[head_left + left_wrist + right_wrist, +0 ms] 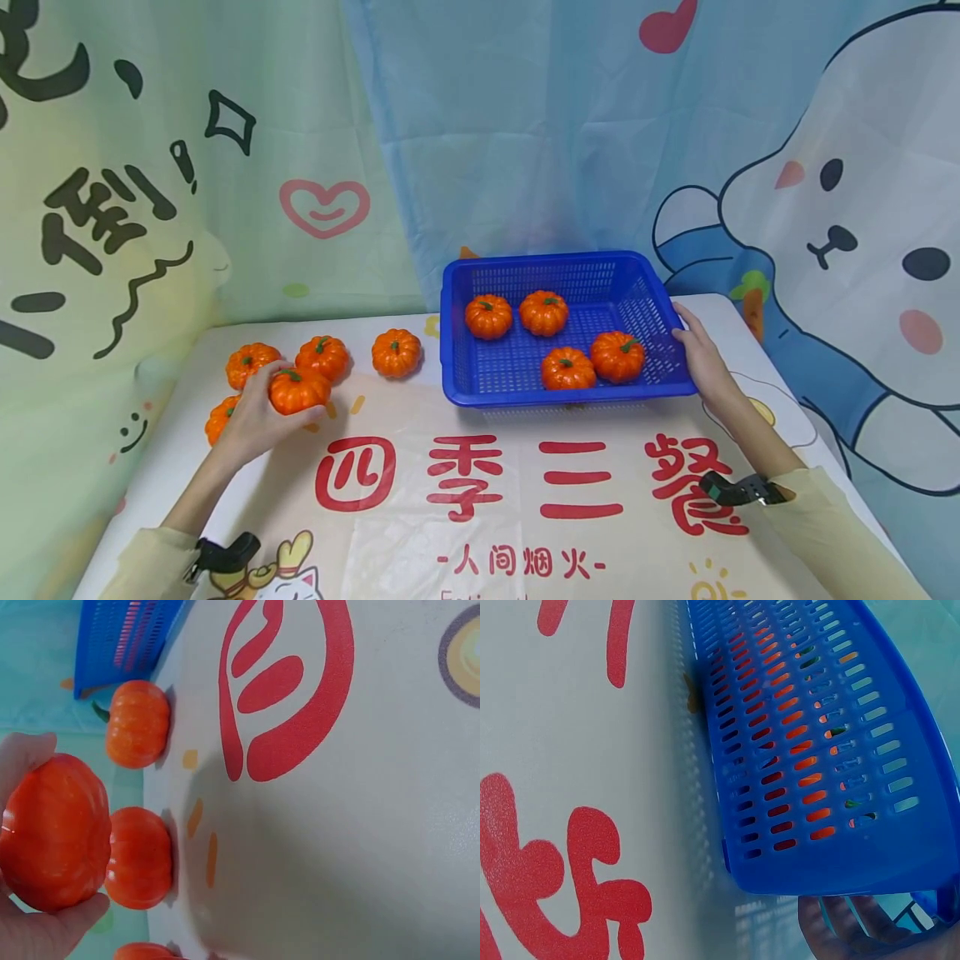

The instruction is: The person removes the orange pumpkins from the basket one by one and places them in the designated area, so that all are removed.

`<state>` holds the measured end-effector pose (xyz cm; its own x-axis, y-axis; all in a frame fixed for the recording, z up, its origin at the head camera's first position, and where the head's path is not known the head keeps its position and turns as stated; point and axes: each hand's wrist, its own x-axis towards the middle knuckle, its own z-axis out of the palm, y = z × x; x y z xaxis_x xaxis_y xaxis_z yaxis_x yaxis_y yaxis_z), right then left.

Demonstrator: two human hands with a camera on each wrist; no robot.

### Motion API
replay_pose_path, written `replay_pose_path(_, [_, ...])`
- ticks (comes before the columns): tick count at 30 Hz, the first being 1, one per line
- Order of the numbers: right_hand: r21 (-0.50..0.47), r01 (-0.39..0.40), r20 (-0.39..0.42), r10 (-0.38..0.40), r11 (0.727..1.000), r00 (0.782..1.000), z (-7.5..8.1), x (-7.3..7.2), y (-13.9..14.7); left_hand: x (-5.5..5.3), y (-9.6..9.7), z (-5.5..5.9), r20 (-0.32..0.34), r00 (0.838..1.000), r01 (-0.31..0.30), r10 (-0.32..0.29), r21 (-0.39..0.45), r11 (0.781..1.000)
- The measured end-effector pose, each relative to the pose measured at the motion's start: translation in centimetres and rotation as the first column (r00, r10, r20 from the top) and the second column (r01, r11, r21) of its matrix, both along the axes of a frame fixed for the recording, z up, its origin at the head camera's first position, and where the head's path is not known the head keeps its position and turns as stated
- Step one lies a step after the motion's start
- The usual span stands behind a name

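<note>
My left hand [262, 423] grips a small orange pumpkin [300, 391] between thumb and fingers, held up over the left part of the table. The left wrist view shows this pumpkin [54, 832] close up, with fingertips on its top and thumb below. Around that hand lie several more pumpkins, one [396, 353] of them apart toward the basket. My right hand [705, 358] holds the right end of a blue plastic basket [480, 398], thumb at the rim. Inside the basket sit several pumpkins, two at the back left and two nearer the front right. In the right wrist view, fingers [840, 922] curl under the basket's end.
A printed cloth [420, 533] with red characters covers the white table [180, 379]. Behind stands a curtain [495, 150] with cartoon drawings, close to the basket's back side. A thin cable [780, 392] runs along the table's right side.
</note>
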<state>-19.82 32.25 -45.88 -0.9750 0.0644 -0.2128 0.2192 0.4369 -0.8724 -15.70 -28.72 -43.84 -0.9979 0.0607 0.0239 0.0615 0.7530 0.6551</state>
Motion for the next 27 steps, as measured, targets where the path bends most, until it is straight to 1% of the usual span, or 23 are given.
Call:
replay_pose_path(4, [0.002, 0.004, -0.001, -0.004, 1.0, 1.0, -0.05, 0.0, 0.0, 0.09, 0.0, -0.31, -0.046, 0.999, 0.008, -0.006, 0.023, 1.0])
replay_pose_path(11, [-0.01, 0.006, 0.005, -0.006, 1.0, 1.0, -0.21, -0.1, 0.09, 0.13, -0.05, -0.42, -0.059, 0.998, 0.01, -0.009, 0.013, 1.0])
replay_pose_path(18, [-0.011, 0.009, 0.008, -0.009, 1.0, 1.0, -0.2, -0.18, 0.15, -0.01, -0.15, -0.29, -0.025, 1.0, 0.011, -0.011, -0.019, 1.0])
replay_pose_path(27, [-0.009, 0.004, 0.01, -0.004, 1.0, 1.0, -0.07, -0.12, 0.07, 0.02, -0.5, -0.73, 0.02, 1.0, 0.013, -0.011, -0.058, 0.998])
